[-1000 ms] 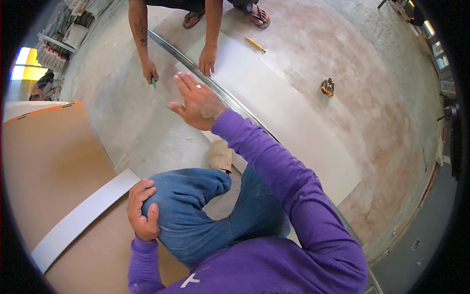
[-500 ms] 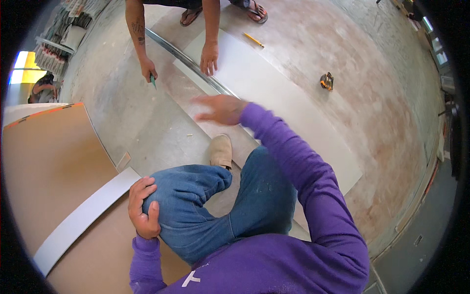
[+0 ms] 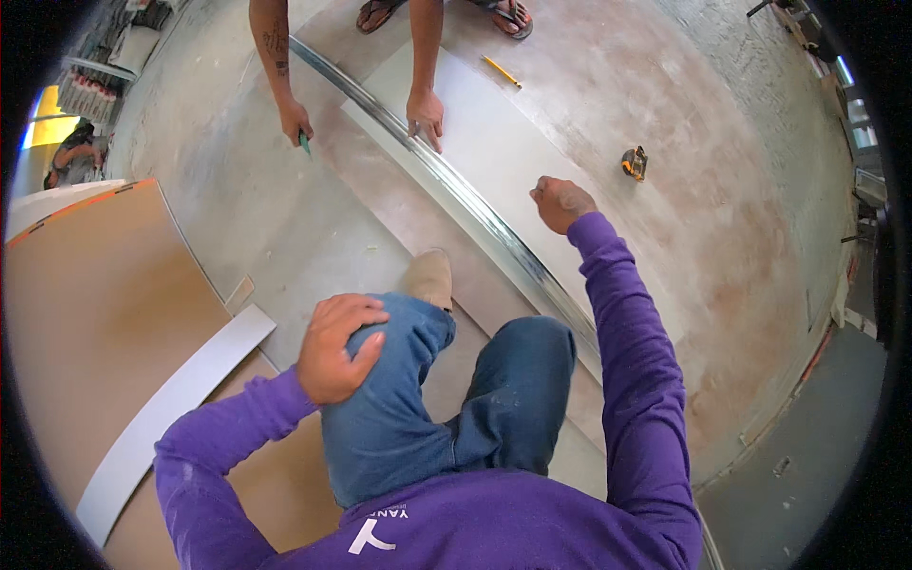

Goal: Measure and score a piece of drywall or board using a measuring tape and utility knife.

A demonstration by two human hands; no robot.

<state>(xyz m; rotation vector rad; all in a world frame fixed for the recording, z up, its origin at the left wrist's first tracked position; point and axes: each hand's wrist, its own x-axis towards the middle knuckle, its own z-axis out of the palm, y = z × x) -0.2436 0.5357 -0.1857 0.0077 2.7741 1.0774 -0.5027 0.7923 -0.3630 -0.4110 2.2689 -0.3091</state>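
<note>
My left hand (image 3: 340, 346) rests on my left knee with its fingers apart, holding nothing. My right hand (image 3: 562, 203) is closed above a white board (image 3: 489, 114) on the floor, with no object showing in it. A long shiny metal profile (image 3: 475, 203) lies diagonally along the board, left of my right hand. Across from me a co-worker's left-side hand (image 3: 294, 122) holds a green-handled tool (image 3: 304, 142), apparently a knife. The co-worker's other hand (image 3: 426, 116) presses down beside the metal profile.
A yellow pencil (image 3: 502, 71) and a black-and-orange tape measure (image 3: 634, 163) lie beyond the board. Brown panels (image 3: 104, 275) are at the left, with a white strip (image 3: 180, 413) across them and a small offcut (image 3: 239, 294) nearby. Another person (image 3: 76, 157) is far left.
My right hand has swung right from over the metal profile and closed. My left hand has shifted right and up with my knee. The co-worker's pressing hand has moved slightly right.
</note>
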